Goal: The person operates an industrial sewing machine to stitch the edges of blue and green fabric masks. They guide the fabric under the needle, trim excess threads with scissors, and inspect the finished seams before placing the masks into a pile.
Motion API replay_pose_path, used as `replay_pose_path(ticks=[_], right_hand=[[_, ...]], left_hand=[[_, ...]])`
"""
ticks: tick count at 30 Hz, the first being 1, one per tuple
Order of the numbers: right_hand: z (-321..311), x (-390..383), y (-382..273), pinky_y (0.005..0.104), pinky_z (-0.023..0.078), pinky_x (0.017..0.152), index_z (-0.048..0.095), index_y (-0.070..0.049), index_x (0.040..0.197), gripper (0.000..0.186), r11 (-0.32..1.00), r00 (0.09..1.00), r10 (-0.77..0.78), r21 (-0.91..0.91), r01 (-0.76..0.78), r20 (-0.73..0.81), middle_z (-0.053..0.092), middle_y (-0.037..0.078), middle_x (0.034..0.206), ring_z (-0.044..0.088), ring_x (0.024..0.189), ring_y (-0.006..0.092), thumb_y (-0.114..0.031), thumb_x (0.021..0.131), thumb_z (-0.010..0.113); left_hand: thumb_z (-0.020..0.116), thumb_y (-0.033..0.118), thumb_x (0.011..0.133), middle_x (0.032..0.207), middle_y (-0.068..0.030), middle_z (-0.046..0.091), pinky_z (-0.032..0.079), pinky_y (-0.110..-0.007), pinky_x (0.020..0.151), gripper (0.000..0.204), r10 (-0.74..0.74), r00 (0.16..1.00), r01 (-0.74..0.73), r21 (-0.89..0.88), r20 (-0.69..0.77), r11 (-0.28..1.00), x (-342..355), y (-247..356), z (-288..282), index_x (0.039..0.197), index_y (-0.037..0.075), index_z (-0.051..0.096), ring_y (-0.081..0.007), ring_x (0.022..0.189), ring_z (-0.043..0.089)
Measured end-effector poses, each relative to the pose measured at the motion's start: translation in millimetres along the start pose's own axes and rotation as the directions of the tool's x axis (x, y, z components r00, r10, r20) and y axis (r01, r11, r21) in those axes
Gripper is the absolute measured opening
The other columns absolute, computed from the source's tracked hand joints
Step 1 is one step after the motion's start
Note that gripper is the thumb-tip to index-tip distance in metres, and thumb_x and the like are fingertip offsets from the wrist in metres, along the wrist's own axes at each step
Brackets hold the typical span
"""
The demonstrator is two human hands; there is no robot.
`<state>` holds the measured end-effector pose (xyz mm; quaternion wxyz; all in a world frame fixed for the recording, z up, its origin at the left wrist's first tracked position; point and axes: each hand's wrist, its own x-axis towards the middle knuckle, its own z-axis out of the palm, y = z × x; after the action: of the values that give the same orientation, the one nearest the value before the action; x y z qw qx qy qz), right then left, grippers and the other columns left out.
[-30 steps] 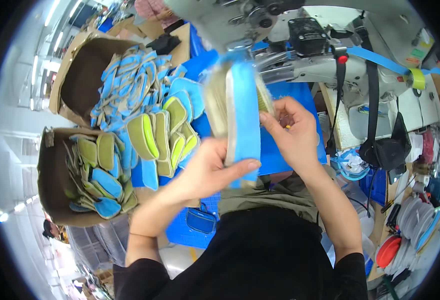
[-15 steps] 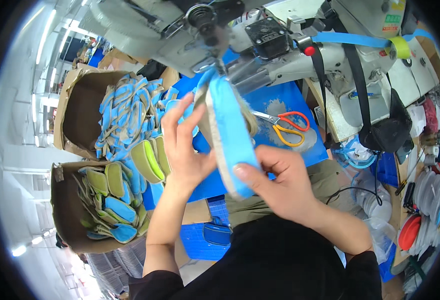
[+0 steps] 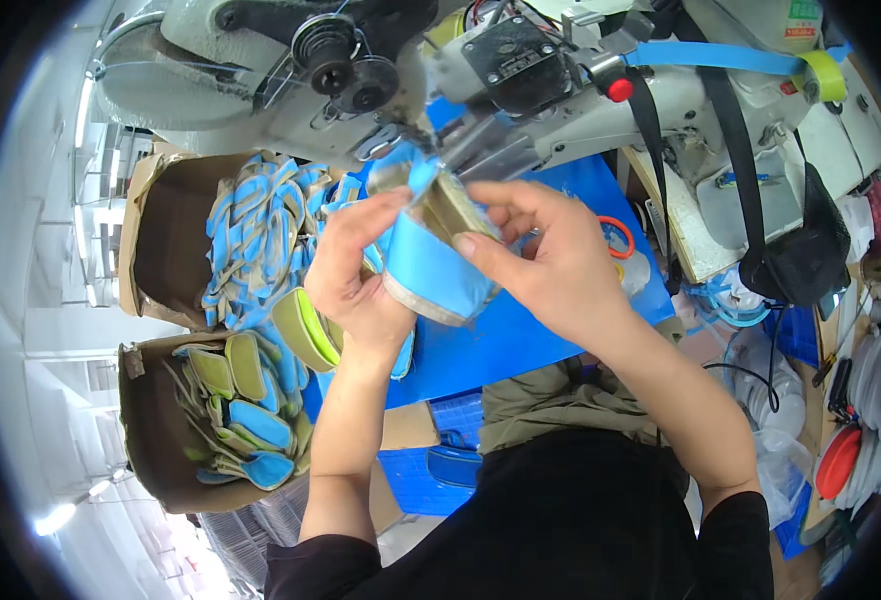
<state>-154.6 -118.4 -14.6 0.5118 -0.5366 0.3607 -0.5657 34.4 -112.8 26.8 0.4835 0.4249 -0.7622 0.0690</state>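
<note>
Blue worktop (image 3: 521, 340) below; both hands, left hand (image 3: 356, 275) and right hand (image 3: 541, 265), raised, fingers clamping blue shoe upper (image 3: 426, 262).

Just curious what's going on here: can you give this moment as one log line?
left hand: holds blue piece | right hand: holds same piece | place: at sewing machine | boxes: blue pieces inside

The sewing machine head (image 3: 381, 90) crowds in above, cardboard boxes (image 3: 161, 240) block the left, blue table (image 3: 521, 340) lies open below

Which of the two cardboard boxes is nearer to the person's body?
The lower cardboard box, holding green and blue pieces; the upper box lies farther away, beside the sewing machine.
</note>
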Motion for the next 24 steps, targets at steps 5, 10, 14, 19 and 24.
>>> replay_pose_path(ticks=[5, 10, 14, 19, 24], right_hand=[[-3, -3, 4, 0.0225, 0.051, 0.064, 0.074, 0.001, 0.113, 0.023, 0.862, 0.940, 0.229, 0.396, -0.317, 0.254, 0.071, 0.001, 0.084, 0.062, 0.072, 0.0043, -0.006, 0.091, 0.075], [-3, -10, 8, 0.0216, 0.051, 0.068, 0.072, 0.003, 0.116, 0.025, 0.861, 0.944, 0.241, 0.398, -0.316, 0.227, 0.072, 0.002, 0.088, 0.064, 0.077, 0.0047, 0.001, 0.092, 0.073], [-2, -13, 4, 0.0209, 0.051, 0.071, 0.070, 0.005, 0.119, 0.027, 0.880, 0.948, 0.238, 0.368, -0.302, 0.210, 0.072, 0.002, 0.092, 0.065, 0.080, 0.0046, 0.003, 0.092, 0.072], [-1, -13, 9, 0.0216, 0.052, 0.070, 0.070, 0.006, 0.118, 0.026, 0.887, 0.956, 0.219, 0.368, -0.279, 0.194, 0.072, 0.002, 0.092, 0.065, 0.080, 0.0051, 0.006, 0.092, 0.069], [7, 8, 2, 0.0211, 0.052, 0.071, 0.069, 0.006, 0.117, 0.024, 0.883, 0.956, 0.227, 0.375, -0.282, 0.185, 0.071, 0.002, 0.091, 0.065, 0.081, 0.0055, 0.006, 0.093, 0.068]], left_hand=[[0.082, 0.004, 0.074, 0.101, -0.0172, 0.076, 0.058, -0.035, 0.077, 0.027, 0.105, 0.990, -0.109, 0.038, 0.091, 0.993, -4, 3, 2, 0.099, 0.000, 0.073, -0.0291, 0.088, 0.074], [0.083, 0.009, 0.071, 0.097, -0.0128, 0.076, 0.059, -0.034, 0.072, 0.026, 0.198, 0.963, -0.218, 0.095, 0.181, 0.971, 0, 10, 6, 0.094, 0.002, 0.074, -0.0276, 0.086, 0.074], [0.083, 0.006, 0.069, 0.100, -0.0146, 0.076, 0.061, -0.035, 0.076, 0.030, 0.172, 0.959, -0.196, 0.090, 0.226, 0.976, 3, 18, 1, 0.097, 0.000, 0.075, -0.0277, 0.089, 0.074], [0.080, 0.015, 0.069, 0.098, -0.0084, 0.076, 0.058, -0.033, 0.069, 0.028, 0.171, 0.956, -0.207, 0.136, 0.237, 0.969, 7, 14, 0, 0.094, 0.005, 0.075, -0.0235, 0.087, 0.074], [0.080, 0.013, 0.068, 0.102, -0.0115, 0.077, 0.060, -0.036, 0.077, 0.030, 0.156, 0.956, -0.197, 0.148, 0.248, 0.969, 15, 1, 0, 0.096, 0.003, 0.075, -0.0268, 0.090, 0.075]])
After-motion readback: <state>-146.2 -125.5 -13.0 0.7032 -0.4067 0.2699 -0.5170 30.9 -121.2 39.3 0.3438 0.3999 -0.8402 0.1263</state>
